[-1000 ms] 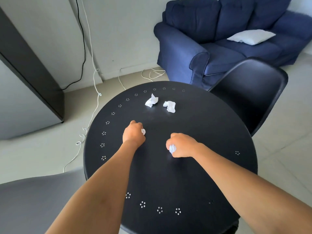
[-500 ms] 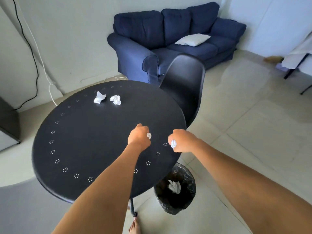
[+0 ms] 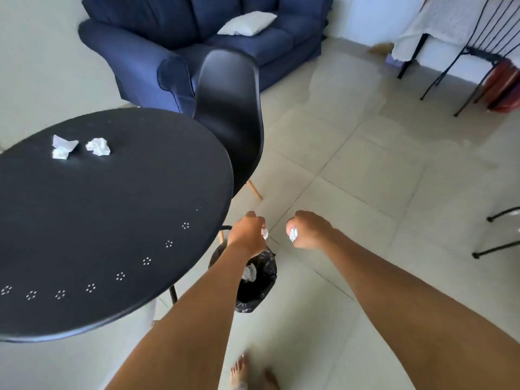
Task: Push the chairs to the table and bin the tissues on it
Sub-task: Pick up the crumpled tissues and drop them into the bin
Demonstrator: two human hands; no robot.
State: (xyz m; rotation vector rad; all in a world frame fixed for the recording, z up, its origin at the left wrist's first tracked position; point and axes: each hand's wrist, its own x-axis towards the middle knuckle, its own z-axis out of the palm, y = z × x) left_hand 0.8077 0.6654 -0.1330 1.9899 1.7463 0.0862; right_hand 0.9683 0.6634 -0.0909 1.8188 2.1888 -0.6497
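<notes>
Head view, single frame. Both arms reach forward from the bottom edge toward frame centre.

Left hand (image 3: 247,230): closed in a fist around a crumpled white tissue (image 3: 264,233), a small bit of which shows at the thumb side. The fist hangs off the right edge of the round black worktop (image 3: 112,220), above the near rim of the bin (image 3: 257,288).

Right hand (image 3: 308,230): also fisted, gripping a second tissue (image 3: 293,235) that pokes out at its left side. It is over bare floor tile, just right of the bin.

Bin: black liner, on the floor below the worktop's right edge, partly hidden by the left forearm. One white tissue wad (image 3: 249,273) already lies inside.

Worktop, upper left of frame: two loose tissues remain, one (image 3: 63,147) just left of the other (image 3: 98,146), near but apart.

Black chair (image 3: 230,114): at the worktop's far right edge, seat tucked partly under it, wooden leg visible.

Blue sofa (image 3: 157,49) with white cushion (image 3: 247,23), top of frame. Bare feet (image 3: 239,372) at bottom edge.
</notes>
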